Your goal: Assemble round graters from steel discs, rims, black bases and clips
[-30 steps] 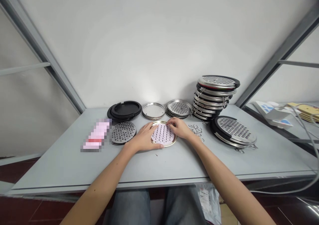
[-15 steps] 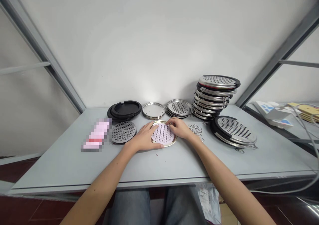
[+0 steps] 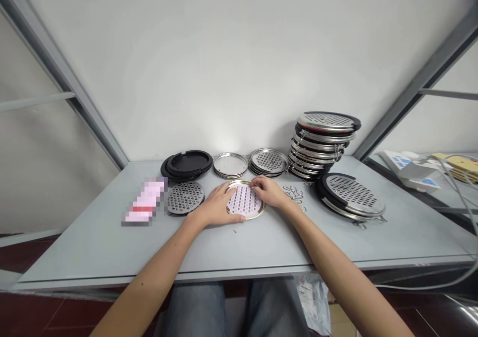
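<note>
At the table [image 3: 93, 247], we cup both hands around the pink-filmed perforated disc [image 3: 244, 201], just in front of the empty steel ring [image 3: 230, 165]: left hand [image 3: 216, 207] flat against its near-left rim, right hand [image 3: 269, 191] with fingertips bent on its far edge, seemingly picking at the film. A slip could skid the disc into the loose wire clips [image 3: 295, 195] beside it.

A single head-worn camera looks forward and down from a seated person's position at a grey table [image 3: 261, 247] set against a white wall [image 3: 224, 68]. The forearms enter from the bottom edge; the tabletop fills the frame's middle, with the table's far edge near.
</note>
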{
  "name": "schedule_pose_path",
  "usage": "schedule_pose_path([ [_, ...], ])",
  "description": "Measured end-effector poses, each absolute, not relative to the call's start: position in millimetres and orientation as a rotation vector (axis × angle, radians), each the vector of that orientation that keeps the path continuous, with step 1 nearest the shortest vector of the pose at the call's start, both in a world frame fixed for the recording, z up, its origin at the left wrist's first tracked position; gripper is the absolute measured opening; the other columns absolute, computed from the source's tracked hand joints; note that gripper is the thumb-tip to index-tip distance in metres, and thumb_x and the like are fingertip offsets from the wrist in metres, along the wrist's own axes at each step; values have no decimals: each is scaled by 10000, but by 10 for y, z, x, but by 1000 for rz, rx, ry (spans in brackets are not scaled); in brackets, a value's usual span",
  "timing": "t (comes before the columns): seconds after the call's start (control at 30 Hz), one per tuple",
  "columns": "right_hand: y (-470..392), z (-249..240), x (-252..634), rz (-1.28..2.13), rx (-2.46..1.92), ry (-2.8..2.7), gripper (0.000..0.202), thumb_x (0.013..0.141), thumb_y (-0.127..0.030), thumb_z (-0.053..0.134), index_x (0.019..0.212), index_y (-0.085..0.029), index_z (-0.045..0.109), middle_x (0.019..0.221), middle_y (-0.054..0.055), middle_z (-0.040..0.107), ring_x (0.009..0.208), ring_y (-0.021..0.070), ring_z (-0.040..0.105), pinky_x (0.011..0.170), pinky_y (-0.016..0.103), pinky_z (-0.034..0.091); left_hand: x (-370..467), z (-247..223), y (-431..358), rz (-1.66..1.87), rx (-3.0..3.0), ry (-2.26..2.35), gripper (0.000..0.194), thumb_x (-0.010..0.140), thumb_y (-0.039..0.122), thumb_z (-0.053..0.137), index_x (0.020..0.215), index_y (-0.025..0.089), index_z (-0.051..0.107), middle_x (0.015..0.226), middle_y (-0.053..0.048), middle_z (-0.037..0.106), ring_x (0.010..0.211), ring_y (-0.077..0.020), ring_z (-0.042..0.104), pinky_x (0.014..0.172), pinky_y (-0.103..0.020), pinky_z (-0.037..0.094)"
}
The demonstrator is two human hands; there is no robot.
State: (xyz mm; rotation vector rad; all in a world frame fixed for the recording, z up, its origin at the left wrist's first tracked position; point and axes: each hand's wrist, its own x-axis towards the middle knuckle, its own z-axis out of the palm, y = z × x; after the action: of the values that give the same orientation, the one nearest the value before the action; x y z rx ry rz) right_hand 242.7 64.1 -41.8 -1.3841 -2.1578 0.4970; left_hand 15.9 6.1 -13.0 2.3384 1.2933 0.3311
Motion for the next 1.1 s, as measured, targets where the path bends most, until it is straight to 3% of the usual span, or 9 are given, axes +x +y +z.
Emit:
schedule_pose_path([
  [0.37,641,-406,2446,506,-1353,-2191,263,783,-124,485,922,-147,707,1005,89,675,944,201,595,887,287,436,152,-141,70,317,2340,1293,1001,669,692,657,1457,171,324,1567,-157,178,1439,-351,165,1151,-470,220],
  [0.93,647,-408,2436,519,-1346,-2190,230,785,-131,490,886,-143,696,962,78,683,906,193,600,825,269,444,148,-179,77,349,2412,1265,1076,598,719,687,1464,219,288,1545,-134,222,1425,-364,187,1154,-472,212],
  [1.1,652,-411,2432,533,-1332,-2179,216,785,-133,493,867,-143,693,958,79,683,907,195,600,828,276,442,146,-194,74,335,2381,1283,1126,596,733,680,1486,222,217,1567,-145,150,1446,-365,111,1152,-490,204],
])
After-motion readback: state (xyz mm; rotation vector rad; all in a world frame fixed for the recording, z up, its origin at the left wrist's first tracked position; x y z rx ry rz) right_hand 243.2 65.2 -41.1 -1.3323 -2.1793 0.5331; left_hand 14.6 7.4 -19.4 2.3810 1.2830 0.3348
